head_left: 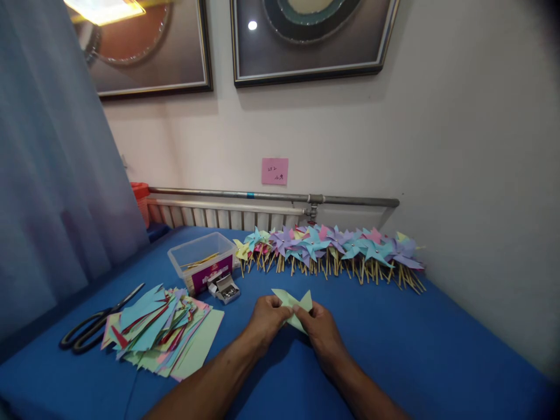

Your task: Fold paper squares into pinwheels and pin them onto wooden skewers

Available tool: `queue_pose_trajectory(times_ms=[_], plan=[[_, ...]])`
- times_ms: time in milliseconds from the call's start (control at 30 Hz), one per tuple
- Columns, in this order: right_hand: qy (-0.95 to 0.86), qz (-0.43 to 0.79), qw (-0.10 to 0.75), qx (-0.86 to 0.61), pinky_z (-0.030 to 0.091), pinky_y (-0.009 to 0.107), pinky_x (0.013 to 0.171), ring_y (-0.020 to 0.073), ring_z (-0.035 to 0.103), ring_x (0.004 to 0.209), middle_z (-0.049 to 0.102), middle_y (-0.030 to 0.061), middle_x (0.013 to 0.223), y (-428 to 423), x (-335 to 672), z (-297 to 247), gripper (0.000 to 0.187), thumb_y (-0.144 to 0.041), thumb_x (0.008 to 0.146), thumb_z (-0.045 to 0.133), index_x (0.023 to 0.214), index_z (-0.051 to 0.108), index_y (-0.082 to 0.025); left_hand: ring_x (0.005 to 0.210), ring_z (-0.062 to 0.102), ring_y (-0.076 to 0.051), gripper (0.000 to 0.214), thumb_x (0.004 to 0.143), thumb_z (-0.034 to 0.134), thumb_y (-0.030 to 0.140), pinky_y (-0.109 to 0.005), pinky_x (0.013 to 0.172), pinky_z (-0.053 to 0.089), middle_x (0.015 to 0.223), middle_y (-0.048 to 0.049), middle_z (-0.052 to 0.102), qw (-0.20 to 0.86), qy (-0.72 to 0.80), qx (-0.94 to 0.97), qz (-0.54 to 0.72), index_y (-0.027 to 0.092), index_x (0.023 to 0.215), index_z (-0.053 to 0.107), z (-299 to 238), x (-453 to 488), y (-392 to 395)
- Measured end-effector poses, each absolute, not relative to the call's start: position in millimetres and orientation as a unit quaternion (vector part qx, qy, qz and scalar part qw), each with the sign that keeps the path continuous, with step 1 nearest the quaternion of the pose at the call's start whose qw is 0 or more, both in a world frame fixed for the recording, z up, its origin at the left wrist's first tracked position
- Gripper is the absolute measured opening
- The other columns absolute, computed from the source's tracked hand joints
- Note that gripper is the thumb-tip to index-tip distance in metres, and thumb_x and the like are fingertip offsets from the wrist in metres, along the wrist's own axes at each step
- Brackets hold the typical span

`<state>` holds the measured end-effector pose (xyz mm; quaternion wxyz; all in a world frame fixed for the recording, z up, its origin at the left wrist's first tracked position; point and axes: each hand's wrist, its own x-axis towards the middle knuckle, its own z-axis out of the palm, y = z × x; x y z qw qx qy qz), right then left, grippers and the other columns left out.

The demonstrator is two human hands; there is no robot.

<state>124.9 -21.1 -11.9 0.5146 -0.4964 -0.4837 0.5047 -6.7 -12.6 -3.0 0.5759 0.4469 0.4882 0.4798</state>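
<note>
Between my two hands is a pale green paper pinwheel, its pointed blades partly folded in. My left hand pinches its left side, thumb on top. On the other side my right hand grips it, the thumb pressed near the centre. Both hands hover just over the blue tabletop, and the fingers under the paper are hidden. Left of them lies a pile of cut coloured paper sheets. A small open box of metal pins stands beyond my left hand.
Black-handled scissors lie left of the paper pile. A clear plastic tub holds some thin sticks. Many finished pinwheels on sticks lie in a row along the back. A pipe and radiator run along the wall; a curtain hangs at left.
</note>
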Motion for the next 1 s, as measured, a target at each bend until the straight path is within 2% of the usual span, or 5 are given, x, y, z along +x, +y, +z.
queue_pose_trajectory(times_ms=[200,500,800,900,1000], plan=[[-0.464,0.532,0.518,-0.482,0.044,0.027,0.052,0.0191,0.06,0.057,0.073,0.0047,0.068,-21.6,124.3,-12.7,0.05,-0.055,0.065,0.076,0.092,0.073,-0.013,0.046,0.043,-0.008,0.016,0.06,0.069,0.027,-0.022,0.049,0.033,0.051,0.0024,0.054,0.566,0.471,0.468,0.489,0.015,0.06,0.058,-3.7,-7.1,-13.0],[-0.474,0.521,0.524,-0.478,0.047,0.028,0.059,0.0215,0.063,0.064,0.073,0.004,0.07,-26.5,124.6,-7.3,0.043,-0.049,0.065,0.075,0.092,0.073,-0.015,0.045,0.04,-0.007,0.014,0.06,0.068,0.024,-0.022,0.048,0.029,0.049,0.0031,0.053,0.57,0.475,0.472,0.477,0.015,0.059,0.058,5.7,-7.7,-16.5],[-0.457,0.537,0.53,-0.471,0.051,0.032,0.065,0.0242,0.067,0.07,0.075,0.0059,0.074,-16.4,128.2,-19.6,0.047,-0.049,0.065,0.076,0.095,0.072,-0.013,0.046,0.042,-0.009,0.024,0.061,0.068,0.036,-0.023,0.049,0.031,0.05,0.0039,0.049,0.612,0.445,0.376,0.534,0.017,0.059,0.054,6.7,-13.2,-13.4],[-0.457,0.531,0.533,-0.473,0.051,0.032,0.065,0.0243,0.067,0.069,0.075,0.0059,0.074,-16.0,130.3,-15.7,0.045,-0.049,0.066,0.075,0.094,0.072,-0.013,0.048,0.044,-0.009,0.023,0.067,0.064,0.037,-0.023,0.051,0.032,0.054,0.0013,0.053,0.565,0.475,0.411,0.536,0.016,0.06,0.056,8.3,-21.4,-5.8],[-0.461,0.49,0.546,-0.499,0.051,0.031,0.064,0.0242,0.067,0.07,0.076,0.0065,0.076,-15.3,136.1,-9.9,0.043,-0.048,0.067,0.073,0.093,0.073,-0.013,0.05,0.048,-0.011,0.021,0.075,0.059,0.034,-0.024,0.053,0.033,0.056,-0.0001,0.056,0.434,0.555,0.515,0.489,0.016,0.063,0.059,18.9,-47.9,4.3]])
